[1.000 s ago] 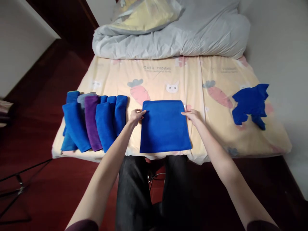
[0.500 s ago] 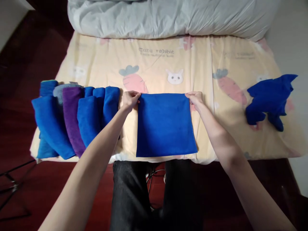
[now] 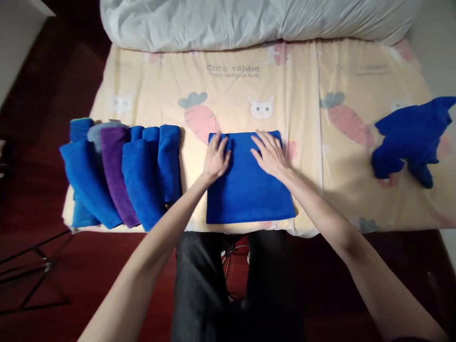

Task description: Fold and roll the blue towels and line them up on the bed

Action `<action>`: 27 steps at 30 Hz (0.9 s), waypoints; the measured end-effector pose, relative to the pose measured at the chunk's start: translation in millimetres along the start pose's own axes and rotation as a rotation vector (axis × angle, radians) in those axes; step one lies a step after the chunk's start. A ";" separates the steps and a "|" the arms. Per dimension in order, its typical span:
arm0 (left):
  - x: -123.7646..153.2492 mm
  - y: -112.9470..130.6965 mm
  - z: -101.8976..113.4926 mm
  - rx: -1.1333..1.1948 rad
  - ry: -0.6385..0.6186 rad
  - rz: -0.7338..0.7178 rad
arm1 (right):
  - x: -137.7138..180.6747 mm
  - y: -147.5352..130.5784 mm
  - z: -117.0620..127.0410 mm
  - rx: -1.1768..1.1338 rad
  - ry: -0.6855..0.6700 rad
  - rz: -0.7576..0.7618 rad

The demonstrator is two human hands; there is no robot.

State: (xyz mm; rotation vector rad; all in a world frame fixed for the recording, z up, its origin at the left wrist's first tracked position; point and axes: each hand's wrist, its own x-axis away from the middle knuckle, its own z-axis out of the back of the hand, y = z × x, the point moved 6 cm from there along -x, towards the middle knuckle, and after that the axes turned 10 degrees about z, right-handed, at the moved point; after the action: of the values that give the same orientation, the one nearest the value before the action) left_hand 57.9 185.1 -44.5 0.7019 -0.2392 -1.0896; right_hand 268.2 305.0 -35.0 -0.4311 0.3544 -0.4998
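Observation:
A blue towel [image 3: 249,190], folded into a rough square, lies flat on the bed in front of me. On its upper left part rests my left hand [image 3: 216,157], fingers spread and pointing away from me. My right hand [image 3: 270,154] lies on the upper right part with its fingers also apart. Neither hand grips the cloth. To the left sit several rolled towels side by side, among them a purple rolled towel [image 3: 114,171] and a blue rolled towel [image 3: 169,164]. A crumpled blue towel [image 3: 413,137] lies at the far right.
The bed's yellow sheet [image 3: 142,95] carries printed carrots and rabbits. A pale quilt [image 3: 249,23] is bunched along the far side. Thin black stand legs [image 3: 42,266] stand on the dark red floor at left. A wall [image 3: 438,52] borders the right.
Both hands have let go of the towel's far corners and moved inward onto its surface, with fingers spread. The view has shifted slightly.

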 end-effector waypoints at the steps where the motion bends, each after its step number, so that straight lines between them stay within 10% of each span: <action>1: 7.5 1.4 -5.6 -0.038 -0.039 -0.013 | 5.7 -6.9 -8.6 0.006 -0.059 0.042; 10: 4.5 17.4 -17.8 -0.188 -0.137 0.097 | -4.3 -8.5 -17.9 0.081 -0.028 -0.174; 15: 118.1 39.2 -6.5 -0.240 -0.192 -0.033 | 100.6 -71.9 -14.4 0.070 -0.046 -0.033; 20: 231.9 8.1 36.7 -0.309 -0.208 -0.037 | 198.4 -71.2 3.1 0.126 0.114 -0.244; 27: 294.0 -13.4 58.1 -0.307 -0.125 0.095 | 257.1 -103.0 0.6 0.125 0.402 -0.402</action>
State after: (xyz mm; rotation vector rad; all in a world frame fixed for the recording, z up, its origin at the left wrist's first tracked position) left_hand 154.8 -98.6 -54.0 0.3454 -0.2042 -1.0523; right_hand 440.2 88.0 -41.8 -0.2770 0.6251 -1.0012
